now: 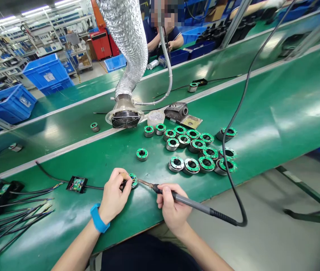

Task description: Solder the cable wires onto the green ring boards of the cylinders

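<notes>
My left hand pinches a small round metal part with a green circuit ring against the green bench. My right hand grips a soldering iron like a pen. The iron's tip touches the right side of that part. The iron's black cable loops up and away to the right. A blue band sits on my left wrist. A cluster of several similar ring parts lies just beyond my hands, and one single ring part lies apart from it to the left.
A silver fume duct with a fan mouth hangs over the bench behind the parts. A soldering iron stand sits next to it. Small circuit boards with black wires lie at left. Blue crates stand far left. Another person works across the conveyor.
</notes>
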Action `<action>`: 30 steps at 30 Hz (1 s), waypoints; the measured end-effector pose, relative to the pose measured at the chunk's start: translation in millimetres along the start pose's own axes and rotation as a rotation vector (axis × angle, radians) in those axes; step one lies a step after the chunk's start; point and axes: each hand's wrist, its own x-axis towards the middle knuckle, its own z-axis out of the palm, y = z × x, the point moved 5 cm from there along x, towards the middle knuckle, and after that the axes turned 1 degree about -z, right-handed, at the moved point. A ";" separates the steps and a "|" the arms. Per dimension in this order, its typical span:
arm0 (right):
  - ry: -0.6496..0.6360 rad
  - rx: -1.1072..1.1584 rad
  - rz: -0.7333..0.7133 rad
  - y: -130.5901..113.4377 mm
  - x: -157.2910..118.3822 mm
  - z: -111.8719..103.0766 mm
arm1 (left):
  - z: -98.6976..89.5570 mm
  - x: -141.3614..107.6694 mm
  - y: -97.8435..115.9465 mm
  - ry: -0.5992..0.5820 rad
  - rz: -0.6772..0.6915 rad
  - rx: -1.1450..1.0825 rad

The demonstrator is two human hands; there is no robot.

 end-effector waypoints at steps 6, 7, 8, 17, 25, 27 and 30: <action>-0.008 -0.009 0.011 0.0 1.5 1.0 | -6.3 7.6 4.4 -0.101 -0.008 0.051; -0.013 -0.007 0.014 -0.3 2.0 1.5 | -6.8 8.5 5.0 -0.113 -0.006 0.060; -0.020 -0.008 0.015 -0.6 2.6 2.2 | -7.1 9.4 5.5 -0.123 -0.003 0.069; -0.056 -0.149 -0.056 -3.8 2.0 1.1 | -8.4 16.2 8.0 -0.175 -0.026 0.153; -0.013 -0.099 -0.045 -4.6 1.0 -2.1 | -9.5 24.6 11.1 -0.235 -0.080 0.165; -0.007 -0.085 -0.036 -4.3 1.8 -1.3 | -9.7 27.5 11.5 -0.244 -0.090 0.159; -0.032 -0.095 -0.023 -3.0 3.3 1.2 | -9.9 31.2 12.4 -0.244 -0.116 0.154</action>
